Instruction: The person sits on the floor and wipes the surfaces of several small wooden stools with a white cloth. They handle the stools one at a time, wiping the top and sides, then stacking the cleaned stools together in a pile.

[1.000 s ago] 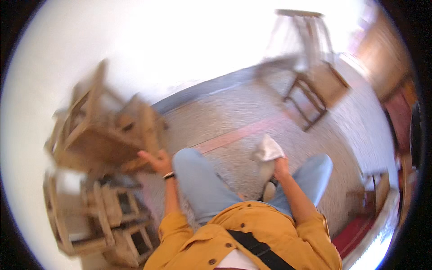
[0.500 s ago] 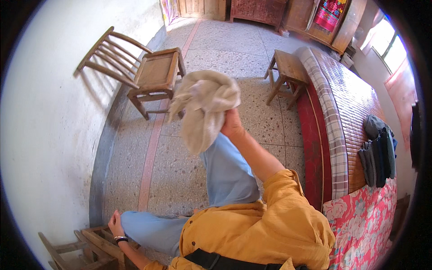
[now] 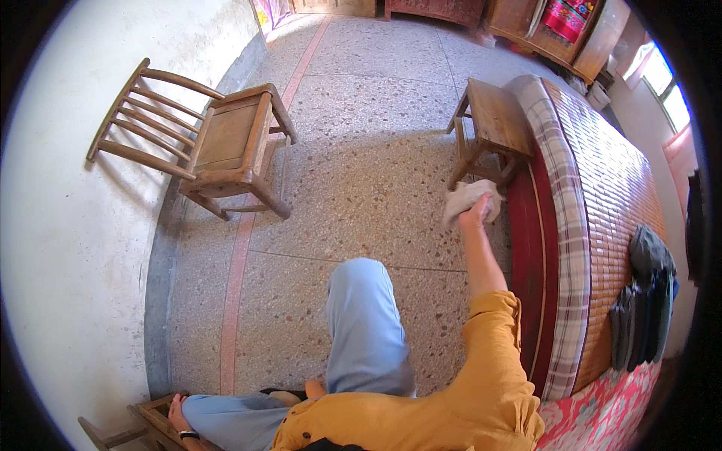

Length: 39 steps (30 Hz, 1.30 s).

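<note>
My right hand (image 3: 475, 212) is closed on a crumpled beige cloth (image 3: 457, 201), with the arm stretched forward. Both are beside the near legs of a small wooden stool (image 3: 498, 120), which stands against the bed. Whether the cloth touches the stool, I cannot tell. My left hand (image 3: 177, 413) is low at the left, beside my bent knee and against a wooden chair (image 3: 154, 422) cut off by the lower edge. Its fingers look loosely extended, and no object shows in them.
A slatted-back wooden chair (image 3: 229, 135) stands by the white wall (image 3: 68, 248). Along the right runs a bed with a bamboo mat (image 3: 602, 150), bearing folded dark clothes (image 3: 643, 308) and a red floral cloth (image 3: 602, 413). Wooden cabinets (image 3: 545, 37) line the far end.
My right hand has swung the cloth rightward, from in front of me to beside the stool. The cloth looks more bunched. My left hand has lowered slightly, and the view has shifted.
</note>
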Tool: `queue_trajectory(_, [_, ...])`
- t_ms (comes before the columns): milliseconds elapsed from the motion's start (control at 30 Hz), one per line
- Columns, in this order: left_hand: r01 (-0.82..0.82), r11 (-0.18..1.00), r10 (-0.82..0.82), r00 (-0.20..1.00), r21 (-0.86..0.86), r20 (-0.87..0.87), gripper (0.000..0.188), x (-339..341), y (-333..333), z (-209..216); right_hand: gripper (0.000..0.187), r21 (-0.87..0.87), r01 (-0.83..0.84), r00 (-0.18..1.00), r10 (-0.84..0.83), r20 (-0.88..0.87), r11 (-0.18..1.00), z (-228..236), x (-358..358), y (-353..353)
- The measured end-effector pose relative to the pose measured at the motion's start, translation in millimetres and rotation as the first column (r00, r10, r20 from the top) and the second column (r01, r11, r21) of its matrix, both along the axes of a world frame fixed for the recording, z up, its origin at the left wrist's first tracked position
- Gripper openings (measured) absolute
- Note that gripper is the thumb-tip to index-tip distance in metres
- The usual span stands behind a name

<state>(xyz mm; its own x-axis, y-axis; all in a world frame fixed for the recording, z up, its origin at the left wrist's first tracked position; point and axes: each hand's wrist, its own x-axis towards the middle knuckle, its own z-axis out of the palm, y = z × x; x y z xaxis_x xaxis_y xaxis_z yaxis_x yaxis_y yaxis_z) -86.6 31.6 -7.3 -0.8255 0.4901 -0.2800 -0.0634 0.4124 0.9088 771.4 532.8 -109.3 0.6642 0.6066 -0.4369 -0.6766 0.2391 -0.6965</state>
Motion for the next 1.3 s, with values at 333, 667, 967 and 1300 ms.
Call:
queue_trajectory(333, [0.086, 0.984, -0.101, 0.991, -0.157, -0.087, 0.031, -6, 19, 12, 0.096, -0.276, 0.076, 0.974, -0.013, 0.225, 0.958, 35, 98, 140])
queue_trajectory(667, [0.127, 0.972, -0.15, 0.983, -0.196, -0.11, 0.029, 9, 50, 10, 0.051, 0.053, -0.005, 0.987, -0.004, 0.161, 0.999, 40, 69, 108])
queue_trajectory(967, [0.318, 0.781, -0.513, 0.818, -0.538, -0.261, 0.032, 27, 101, -1, 0.03, 0.02, -0.421, 0.894, 0.411, 0.177, 0.907, 39, -64, -64])
queue_trajectory(1300, [0.737, 0.673, -0.734, 0.676, -0.068, 0.067, 0.061, 199, 287, -4, 0.04, -0.279, -0.921, 0.124, 0.882, 0.455, 0.274, -28, -114, -49])
